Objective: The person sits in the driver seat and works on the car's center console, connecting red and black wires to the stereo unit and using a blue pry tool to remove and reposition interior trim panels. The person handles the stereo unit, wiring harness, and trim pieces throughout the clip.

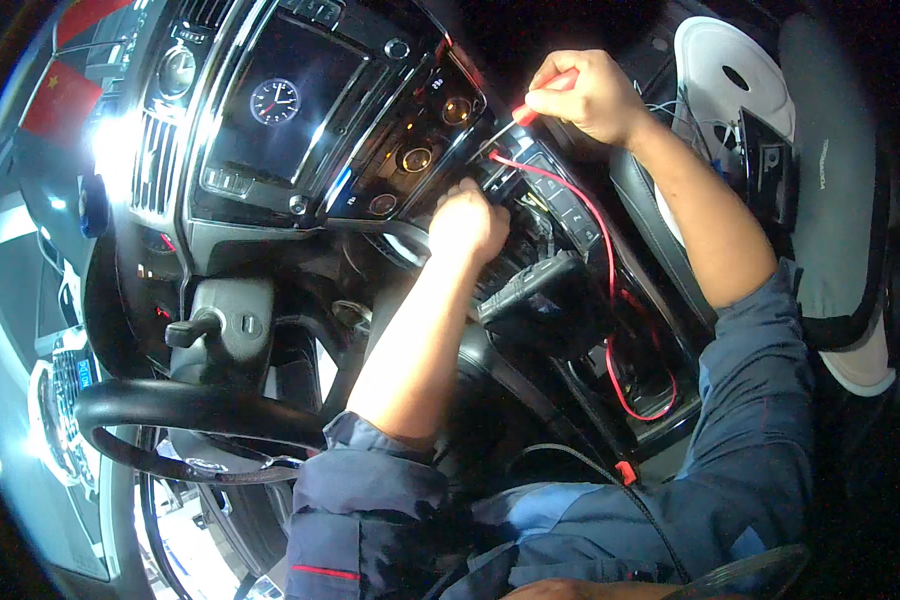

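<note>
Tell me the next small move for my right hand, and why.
Perhaps ease the red-handled screwdriver slightly away from the red cable: your right hand holds it with its shaft apparently close to the cable's upper end, so it could snag.

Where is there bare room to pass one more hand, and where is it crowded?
A hand might pass above the black console piece, between left forearm and right forearm, beside the red cable. The grey panel beside the white panel looks bare; its slope is unclear. Crowded: the console opening, near the left hand and the red-handled tool in the right hand.
</note>
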Demonstrator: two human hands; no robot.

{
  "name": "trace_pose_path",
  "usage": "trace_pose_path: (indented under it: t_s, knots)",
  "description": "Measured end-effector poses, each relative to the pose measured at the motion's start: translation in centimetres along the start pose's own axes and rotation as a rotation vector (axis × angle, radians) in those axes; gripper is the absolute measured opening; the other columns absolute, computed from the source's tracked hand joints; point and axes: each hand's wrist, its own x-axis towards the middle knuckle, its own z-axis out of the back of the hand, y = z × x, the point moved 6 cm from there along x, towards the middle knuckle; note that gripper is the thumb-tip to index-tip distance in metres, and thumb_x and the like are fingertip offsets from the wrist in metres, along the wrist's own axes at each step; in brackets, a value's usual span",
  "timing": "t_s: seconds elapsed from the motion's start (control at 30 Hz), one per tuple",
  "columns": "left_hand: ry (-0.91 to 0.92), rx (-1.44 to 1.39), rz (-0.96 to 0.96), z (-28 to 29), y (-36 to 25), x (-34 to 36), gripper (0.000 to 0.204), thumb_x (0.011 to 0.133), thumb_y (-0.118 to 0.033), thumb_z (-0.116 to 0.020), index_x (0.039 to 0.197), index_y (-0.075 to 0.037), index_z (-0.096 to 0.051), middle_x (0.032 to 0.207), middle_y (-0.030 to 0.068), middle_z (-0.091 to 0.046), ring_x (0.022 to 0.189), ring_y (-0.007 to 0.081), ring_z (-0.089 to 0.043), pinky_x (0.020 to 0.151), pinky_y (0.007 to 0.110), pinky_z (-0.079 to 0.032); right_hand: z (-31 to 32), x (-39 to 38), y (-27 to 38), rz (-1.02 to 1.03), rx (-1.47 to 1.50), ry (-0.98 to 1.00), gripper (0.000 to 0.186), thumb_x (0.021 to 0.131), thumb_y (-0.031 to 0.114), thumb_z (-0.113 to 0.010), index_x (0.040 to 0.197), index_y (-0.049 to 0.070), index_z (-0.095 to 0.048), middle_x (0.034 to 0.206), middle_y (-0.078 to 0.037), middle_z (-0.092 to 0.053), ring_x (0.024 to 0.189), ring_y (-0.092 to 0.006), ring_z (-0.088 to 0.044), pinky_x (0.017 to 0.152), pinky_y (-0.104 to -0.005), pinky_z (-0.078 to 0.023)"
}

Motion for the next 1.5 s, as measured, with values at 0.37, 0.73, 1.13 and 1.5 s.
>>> trace_pose_path:
  t_s: [0.37,0.73,1.13,1.5]
  knots:
    - [0.146,0.163,-0.051,1.3,0.0,0.1,0.069,0.085,-0.047,-0.075,0.13,0.0,-0.051,0.125,0.0271,-0.066,0.114,0.0414,-0.069,0.099,0.048,-0.056,0.0,0.3,-2.4,-0.11,0.155,-0.014,0.019,0.088,0.022,-0.079,0.09,0.003,-0.075,0.072,-0.003,-0.07,0.06,-0.0076,-0.061,0.057,-0.024,-0.046]
    - [0.215,0.209,-0.069,1.3,0.2,0.9,0.058,0.09,-0.036,-0.067,0.13,0.003,-0.051,0.124,0.0282,-0.069,0.116,0.0423,-0.068,0.101,0.049,-0.055,0.4,0.5,-1.8,-0.148,0.265,0.066,0.022,0.09,0.018,-0.073,0.088,-0.004,-0.07,0.091,-0.012,-0.081,0.066,-0.0101,-0.068,0.057,-0.0244,-0.05]
    - [0.067,0.183,-0.036,2.2,-0.5,-0.1,0.03,0.088,-0.019,-0.066,0.113,-0.002,-0.067,0.114,0.0213,-0.075,0.107,0.035,-0.074,0.093,0.044,-0.059,8.5,2.8,10.0,-0.282,-0.322,0.146,0.027,0.094,0.031,-0.073,0.098,0.004,-0.077,0.069,-0.004,-0.068,0.051,-0.0084,-0.056,0.046,-0.0257,-0.043]
    - [-0.08,0.044,-0.177,4.3,0.9,-0.8,0.016,0.087,-0.006,-0.065,0.092,0.001,-0.079,0.098,0.0267,-0.076,0.097,0.0393,-0.076,0.087,0.047,-0.061,17.8,-12.8,9.5,-0.428,-0.406,-0.637,0.029,0.094,0.028,-0.076,0.106,0.001,-0.073,0.083,-0.007,-0.073,0.062,-0.0139,-0.067,0.06,-0.0318,-0.055]
